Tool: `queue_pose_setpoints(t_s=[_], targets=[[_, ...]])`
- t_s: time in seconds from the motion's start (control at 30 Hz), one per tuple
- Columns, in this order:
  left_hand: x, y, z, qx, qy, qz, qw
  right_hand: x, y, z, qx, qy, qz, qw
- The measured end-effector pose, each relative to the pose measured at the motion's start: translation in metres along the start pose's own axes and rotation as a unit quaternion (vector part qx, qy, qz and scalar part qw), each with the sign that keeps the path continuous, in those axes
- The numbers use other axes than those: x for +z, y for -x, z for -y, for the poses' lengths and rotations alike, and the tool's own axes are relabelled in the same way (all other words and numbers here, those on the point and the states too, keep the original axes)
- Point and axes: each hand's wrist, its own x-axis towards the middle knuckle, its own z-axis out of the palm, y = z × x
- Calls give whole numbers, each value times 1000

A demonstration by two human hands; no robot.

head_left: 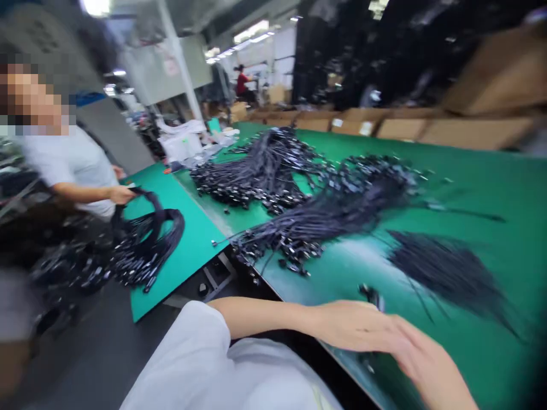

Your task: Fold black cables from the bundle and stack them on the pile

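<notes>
My left hand (pixel 359 326) reaches from a white sleeve across the near edge of the green table (pixel 470 188), palm down, just below a small black piece (pixel 371 295). My right hand (pixel 431 370) comes in from the lower right and overlaps the left hand's fingertips. Both are smeared by motion and their fingers do not show clearly. A blurred bundle of black cables (pixel 448 273) lies just beyond the hands. A long heap of black cables with connectors (pixel 307 228) stretches across the middle of the table.
A second cable heap (pixel 260 171) lies farther back. At left, a person in a white shirt holds a looped cable bundle (pixel 145 239) over a lower green table (pixel 188 245). Cardboard boxes (pixel 470 131) line the far edge. Another person in red works in the distance.
</notes>
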Motion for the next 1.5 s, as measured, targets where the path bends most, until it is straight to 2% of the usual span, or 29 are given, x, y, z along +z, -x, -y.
queue_pose_setpoints(t_s=[0.03, 0.07, 0.1, 0.13, 0.2, 0.27, 0.33, 0.43, 0.5, 0.57, 0.63, 0.7, 0.77, 0.87, 0.93, 0.97, 1.0, 1.07, 1.13, 1.2, 1.23, 1.3, 1.4, 1.47, 1.5], targets=[[6, 4, -1, 17, -17, 16, 1000, -8, -2, 5, 72, -4, -14, 997], [11, 7, 1, 12, -18, 0, 1000, -16, -2, 10, 180, -41, -24, 982], [16, 8, 5, -4, 3, -12, 1000, -22, -3, 14, 246, -70, -41, 966], [19, 7, 12, -27, 56, -58, 996, -27, -3, 18, 280, -94, -48, 954], [22, -1, 26, -82, 179, -122, 973, -30, -4, 21, 295, -121, -55, 946], [25, -11, 32, -98, 289, -149, 941, -27, -3, 22, 268, -157, -36, 950], [29, -17, 28, -90, 383, -144, 908, -25, 1, 25, 250, -176, -24, 952], [35, -17, 14, -92, 478, -120, 865, -27, 11, 28, 251, -132, 4, 959], [37, -16, 7, -101, 495, -101, 857, -31, 18, 27, 255, -70, 49, 963], [37, -16, 5, -105, 469, -69, 874, -35, 23, 25, 265, -22, 92, 960], [37, -18, 5, -107, 402, -41, 908, -38, 28, 23, 295, -17, 116, 948], [36, -22, 7, -107, 327, -33, 939, -41, 33, 24, 328, -31, 125, 936], [36, -28, 9, -105, 265, -39, 958, -45, 38, 27, 334, -16, 128, 934], [35, -39, 13, -84, 165, -61, 981, -55, 45, 32, 308, 85, 71, 945], [38, -44, 15, -58, 58, -72, 994, -61, 49, 32, 280, 147, 23, 949], [41, -46, 16, -43, -2, -69, 997, -61, 50, 31, 265, 163, 24, 950], [45, -46, 17, -27, -61, -64, 996, -61, 51, 30, 261, 167, 46, 950], [54, -46, 21, 7, -149, -47, 988, -56, 55, 26, 284, 139, 134, 939], [62, -46, 26, 33, -187, -34, 981, -53, 63, 20, 321, 98, 203, 920], [64, -47, 32, 46, -186, -30, 981, -58, 76, 11, 338, 80, 214, 913], [61, -48, 35, 51, -181, -38, 981, -66, 85, 6, 354, 90, 195, 910], [48, -47, 40, 47, -178, -81, 980, -94, 103, -8, 425, 140, 118, 887], [12, -41, 51, 17, -220, -143, 965, -158, 132, -44, 517, 258, -81, 812], [-15, -36, 61, 15, -284, -177, 942, -202, 147, -76, 522, 342, -195, 756], [-27, -33, 66, 17, -320, -198, 926, -221, 153, -93, 524, 379, -223, 729]])
